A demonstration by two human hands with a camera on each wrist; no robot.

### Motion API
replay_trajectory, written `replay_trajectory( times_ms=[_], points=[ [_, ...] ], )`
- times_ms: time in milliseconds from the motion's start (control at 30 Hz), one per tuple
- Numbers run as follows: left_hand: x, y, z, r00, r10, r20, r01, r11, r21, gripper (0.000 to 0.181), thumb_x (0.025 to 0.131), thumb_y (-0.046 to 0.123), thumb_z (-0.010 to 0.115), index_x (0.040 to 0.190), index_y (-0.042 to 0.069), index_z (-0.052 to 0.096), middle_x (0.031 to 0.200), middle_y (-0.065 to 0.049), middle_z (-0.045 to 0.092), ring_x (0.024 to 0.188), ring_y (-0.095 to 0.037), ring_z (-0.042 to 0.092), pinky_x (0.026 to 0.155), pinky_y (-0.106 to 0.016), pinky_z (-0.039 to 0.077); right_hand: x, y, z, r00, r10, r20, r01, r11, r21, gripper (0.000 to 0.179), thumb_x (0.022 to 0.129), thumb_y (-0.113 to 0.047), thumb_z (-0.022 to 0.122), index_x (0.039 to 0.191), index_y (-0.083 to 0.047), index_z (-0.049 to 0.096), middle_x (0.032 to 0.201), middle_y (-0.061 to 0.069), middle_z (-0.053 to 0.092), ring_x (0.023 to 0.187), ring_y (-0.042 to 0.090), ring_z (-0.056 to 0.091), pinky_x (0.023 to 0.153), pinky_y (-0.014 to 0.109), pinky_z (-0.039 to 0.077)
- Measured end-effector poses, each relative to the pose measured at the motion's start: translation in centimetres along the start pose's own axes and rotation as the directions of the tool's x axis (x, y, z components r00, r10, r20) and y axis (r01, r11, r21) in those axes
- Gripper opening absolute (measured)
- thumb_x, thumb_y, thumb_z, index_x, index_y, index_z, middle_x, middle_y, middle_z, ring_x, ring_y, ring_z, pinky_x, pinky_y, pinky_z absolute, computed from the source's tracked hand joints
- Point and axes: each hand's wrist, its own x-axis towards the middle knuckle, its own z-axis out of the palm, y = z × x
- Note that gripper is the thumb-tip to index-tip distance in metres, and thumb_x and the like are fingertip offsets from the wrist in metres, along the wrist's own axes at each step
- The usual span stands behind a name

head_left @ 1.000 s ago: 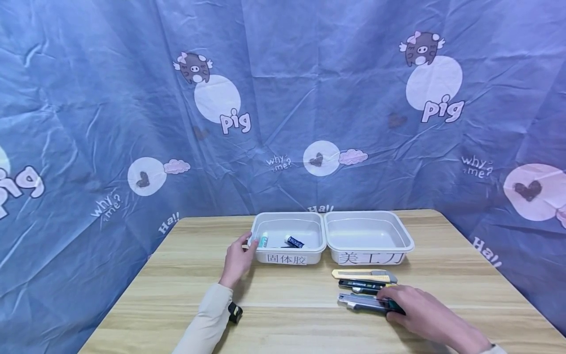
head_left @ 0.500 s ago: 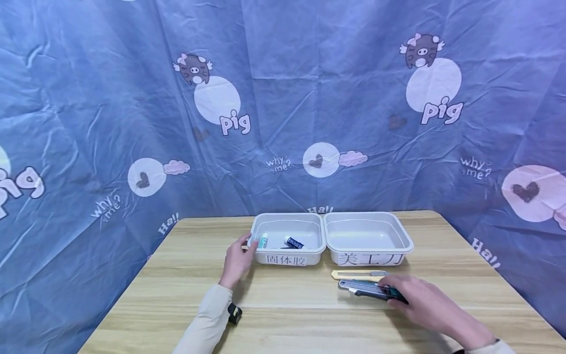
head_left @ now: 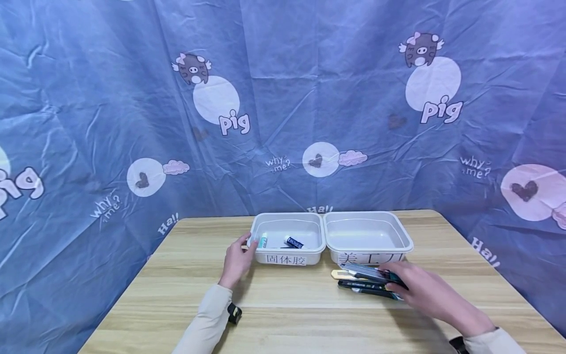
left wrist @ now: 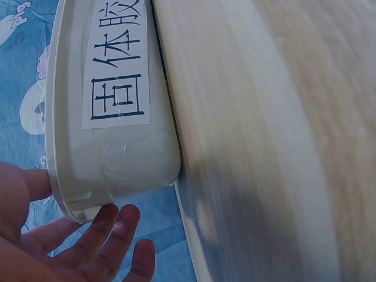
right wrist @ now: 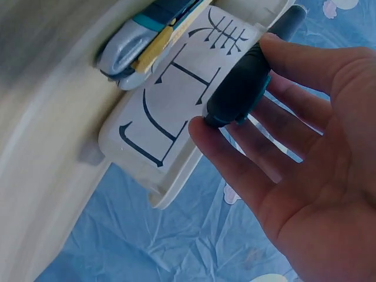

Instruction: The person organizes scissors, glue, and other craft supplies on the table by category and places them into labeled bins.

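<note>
We see a blue printed cloth (head_left: 283,98) hanging behind the far edge of the tabletop (head_left: 283,319). Along that edge we find two white bins side by side, right bin (head_left: 369,233) and left bin (head_left: 287,227), each with a label on its front wall. Our right hand (head_left: 420,287) pinches a dark-handled utility knife (right wrist: 241,88) between thumb and fingertips, parted only by its handle, raised off the tabletop toward its right edge. Our left hand (head_left: 238,260) holds the left bin's rim at its near left corner, thumb and fingers slightly apart. Before the right bin lie a black knife (head_left: 358,284), a teal-and-grey knife (head_left: 380,293) and a yellow knife (head_left: 338,274). Inside the left bin we make out a dark blue glue stick (head_left: 294,242) and a teal one (head_left: 263,241).
</note>
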Motion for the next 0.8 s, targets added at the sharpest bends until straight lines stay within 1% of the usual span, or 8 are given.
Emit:
replay_trajectory(
  times_ms=[133, 267, 467, 567, 667, 700, 800],
  points=[
    [0.0, 0.0, 0.0, 1.000, 0.002, 0.001, -0.002, 1.000, -0.002, 0.046, 0.100, 0.020, 0.065, 0.139, -0.003, 0.059, 0.119, -0.027, 0.069, 0.080, -0.022, 0.067, 0.068, -0.032, 0.054, 0.4, 0.2, -0.1, 1.000, -0.003, -0.015, 0.003, 1.000, -0.004, 0.039, 0.079, -0.010, 0.086, 0.113, -0.019, 0.069, 0.101, -0.008, 0.070, 0.089, 0.011, 0.067, 0.072, 0.037, 0.058],
    [-0.1, 0.0, 0.1, 1.000, -0.007, 0.004, 0.007, 1.000, 0.004, 0.046, 0.100, 0.020, 0.065, 0.140, -0.003, 0.059, 0.119, -0.027, 0.069, 0.081, -0.023, 0.067, 0.068, -0.032, 0.054, 0.8, 0.5, -0.3, 0.999, -0.011, -0.032, 0.011, 1.000, -0.011, 0.039, 0.080, -0.008, 0.084, 0.115, -0.017, 0.069, 0.105, -0.004, 0.071, 0.092, 0.015, 0.069, 0.074, 0.041, 0.058],
    [0.0, 0.1, 0.0, 1.000, -0.007, 0.002, 0.007, 1.000, 0.002, 0.047, 0.100, 0.020, 0.065, 0.140, -0.003, 0.058, 0.120, -0.027, 0.069, 0.082, -0.023, 0.068, 0.068, -0.032, 0.054, 1.6, 0.8, -0.6, 0.998, -0.011, -0.055, 0.010, 0.999, -0.032, 0.036, 0.082, -0.007, 0.082, 0.115, -0.011, 0.070, 0.104, 0.001, 0.072, 0.094, 0.022, 0.070, 0.077, 0.045, 0.058],
    [0.0, 0.2, 0.0, 1.000, -0.009, 0.001, 0.009, 1.000, -0.001, 0.047, 0.100, 0.020, 0.065, 0.140, -0.002, 0.058, 0.120, -0.027, 0.069, 0.081, -0.023, 0.068, 0.068, -0.031, 0.054, 2.0, 0.9, -0.9, 0.998, -0.013, -0.054, 0.011, 0.999, -0.043, 0.034, 0.083, -0.008, 0.081, 0.114, -0.011, 0.070, 0.104, 0.001, 0.072, 0.093, 0.022, 0.070, 0.075, 0.046, 0.058],
    [0.0, 0.2, 0.1, 1.000, -0.014, -0.002, 0.014, 1.000, -0.007, 0.046, 0.100, 0.020, 0.065, 0.140, -0.001, 0.059, 0.120, -0.026, 0.069, 0.080, -0.022, 0.067, 0.068, -0.030, 0.053, 2.6, 1.1, -1.2, 0.998, -0.023, -0.059, 0.020, 0.999, -0.049, 0.032, 0.083, -0.007, 0.081, 0.112, -0.013, 0.069, 0.101, -0.001, 0.071, 0.090, 0.020, 0.069, 0.071, 0.045, 0.057],
    [0.0, 0.2, 0.0, 1.000, -0.007, -0.003, 0.007, 1.000, -0.006, 0.046, 0.100, 0.020, 0.065, 0.140, -0.002, 0.059, 0.119, -0.026, 0.069, 0.080, -0.022, 0.067, 0.067, -0.030, 0.053, 2.8, 1.2, -1.2, 0.998, -0.023, -0.059, 0.020, 0.999, -0.048, 0.032, 0.083, -0.008, 0.081, 0.112, -0.013, 0.069, 0.101, -0.001, 0.071, 0.090, 0.020, 0.068, 0.069, 0.045, 0.056],
    [0.0, 0.1, 0.1, 1.000, -0.002, -0.005, 0.002, 1.000, -0.007, 0.046, 0.100, 0.019, 0.065, 0.139, -0.003, 0.059, 0.118, -0.026, 0.069, 0.079, -0.022, 0.067, 0.066, -0.028, 0.052, 3.3, 1.5, -1.3, 0.998, -0.015, -0.053, 0.013, 0.999, -0.041, 0.031, 0.083, -0.007, 0.081, 0.111, -0.012, 0.069, 0.100, 0.000, 0.070, 0.089, 0.020, 0.068, 0.069, 0.045, 0.056]
  ],
)
